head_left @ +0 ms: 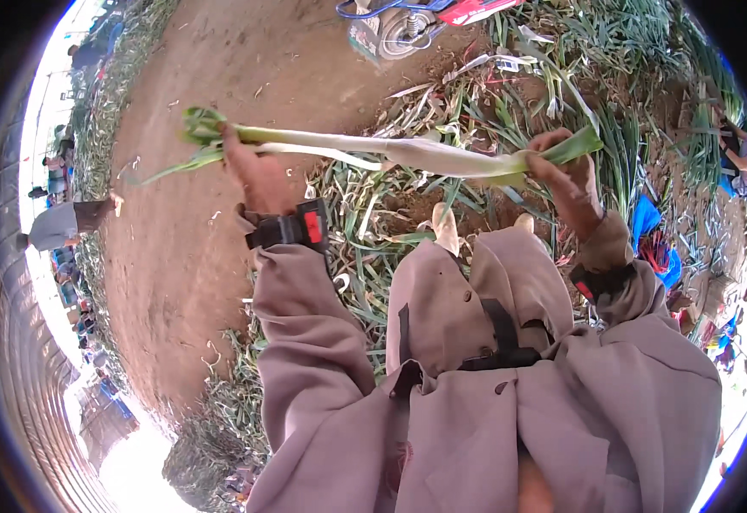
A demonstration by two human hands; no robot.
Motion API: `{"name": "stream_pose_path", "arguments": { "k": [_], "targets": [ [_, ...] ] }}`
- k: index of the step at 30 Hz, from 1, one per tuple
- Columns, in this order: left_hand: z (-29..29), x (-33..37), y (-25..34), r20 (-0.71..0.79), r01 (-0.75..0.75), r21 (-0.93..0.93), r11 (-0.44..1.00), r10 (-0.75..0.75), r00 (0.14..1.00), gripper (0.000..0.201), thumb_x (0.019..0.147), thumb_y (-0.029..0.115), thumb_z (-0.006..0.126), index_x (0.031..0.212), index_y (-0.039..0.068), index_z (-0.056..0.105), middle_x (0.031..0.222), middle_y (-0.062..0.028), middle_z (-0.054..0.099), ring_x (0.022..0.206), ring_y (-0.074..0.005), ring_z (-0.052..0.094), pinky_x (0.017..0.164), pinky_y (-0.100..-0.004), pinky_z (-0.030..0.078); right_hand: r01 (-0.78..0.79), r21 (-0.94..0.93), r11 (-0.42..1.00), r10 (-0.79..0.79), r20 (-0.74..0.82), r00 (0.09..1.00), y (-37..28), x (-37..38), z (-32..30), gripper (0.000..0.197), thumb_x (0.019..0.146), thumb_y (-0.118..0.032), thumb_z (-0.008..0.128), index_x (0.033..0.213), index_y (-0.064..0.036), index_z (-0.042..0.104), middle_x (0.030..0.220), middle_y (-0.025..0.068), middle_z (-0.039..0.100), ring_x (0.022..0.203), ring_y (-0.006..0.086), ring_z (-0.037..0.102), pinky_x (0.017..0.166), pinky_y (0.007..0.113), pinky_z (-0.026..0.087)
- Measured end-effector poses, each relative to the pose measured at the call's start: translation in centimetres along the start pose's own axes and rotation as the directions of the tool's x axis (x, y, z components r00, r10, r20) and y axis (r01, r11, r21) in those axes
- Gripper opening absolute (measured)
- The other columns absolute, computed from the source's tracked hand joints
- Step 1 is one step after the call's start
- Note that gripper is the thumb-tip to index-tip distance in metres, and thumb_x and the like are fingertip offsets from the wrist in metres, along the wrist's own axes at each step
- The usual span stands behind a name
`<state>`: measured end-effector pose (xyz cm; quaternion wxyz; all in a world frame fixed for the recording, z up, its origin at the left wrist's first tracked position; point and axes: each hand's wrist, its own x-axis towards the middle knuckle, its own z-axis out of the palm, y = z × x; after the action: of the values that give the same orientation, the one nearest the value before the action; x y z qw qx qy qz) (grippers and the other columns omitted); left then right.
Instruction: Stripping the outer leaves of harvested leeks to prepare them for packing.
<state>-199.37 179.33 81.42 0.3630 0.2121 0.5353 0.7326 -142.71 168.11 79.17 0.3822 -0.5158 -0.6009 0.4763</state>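
Note:
A long leek (433,156) with a white shank stretches sideways in front of me between my two hands. My left hand (260,178) is closed around its left part, where curled green leaves (205,126) stick out past the fingers. A loose white strip (326,154) trails from that same hand, below the shank. At the other end my right hand (568,179) grips the leek, its fingers bent around the stalk. A green leaf end (580,145) shows beyond those fingers. Both wrists wear black straps, and my sleeves are greyish-mauve.
Cut leek leaves (365,214) lie heaped on the ground around my legs, with more piles (604,43) at the far right. Bare brown soil (185,256) spreads to the left. A red and blue object (476,10) lies ahead. Other people (57,224) are off to both sides.

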Motion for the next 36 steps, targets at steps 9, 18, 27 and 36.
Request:
{"name": "stream_pose_path", "arguments": {
  "k": [9,18,27,36],
  "targets": [
    [-2.1,8.1,-1.3,-0.051,-0.18,0.079,0.98,0.185,0.981,0.04,0.123,0.034,0.074,0.148,0.004,0.069,0.131,-0.0079,0.067,0.122,-0.0193,0.065,0.108,-0.0391,0.057,0.026,-0.528,0.849,-0.056,-0.04,0.998,26.0,-2.3,-5.1,0.026,0.107,-0.017,0.084,0.12,0.0015,0.073,0.101,0.0102,0.078,0.077,0.0182,0.076,0.061,0.038,0.064],
    [-8.5,11.3,4.2,-0.055,-0.204,0.149,0.968,0.214,0.975,0.041,0.113,0.023,0.086,0.144,0.003,0.068,0.125,-0.0072,0.07,0.114,-0.0219,0.069,0.103,-0.0415,0.059,0.333,-0.422,0.843,-0.236,0.266,0.935,10.3,7.3,12.1,0.07,0.11,-0.037,0.086,0.169,-0.0084,0.062,0.165,0.0234,0.067,0.142,0.0396,0.073,0.122,0.05,0.058],
    [-11.8,13.6,3.6,0.078,-0.099,0.092,0.991,0.092,0.993,0.046,0.121,0.023,0.077,0.154,-0.004,0.062,0.132,-0.009,0.064,0.117,-0.0175,0.063,0.104,-0.0354,0.058,0.26,-0.13,0.957,-0.156,0.526,0.836,-0.8,10.9,23.0,0.031,0.121,-0.038,0.073,0.137,-0.0115,0.073,0.097,0.0174,0.075,0.089,0.0432,0.077,0.082,0.057,0.058],
    [-17.0,13.3,-7.3,0.295,-0.34,0.906,0.252,0.201,0.934,0.027,0.106,0.011,0.08,0.129,0.0,0.072,0.116,-0.0134,0.08,0.106,-0.0323,0.079,0.092,-0.0473,0.065,0.424,-0.126,0.897,-0.29,0.557,0.778,-6.6,8.7,26.1,0.025,0.12,-0.035,0.071,0.116,-0.0114,0.077,0.084,0.0165,0.073,0.073,0.0443,0.072,0.067,0.056,0.054]
  ]
}}
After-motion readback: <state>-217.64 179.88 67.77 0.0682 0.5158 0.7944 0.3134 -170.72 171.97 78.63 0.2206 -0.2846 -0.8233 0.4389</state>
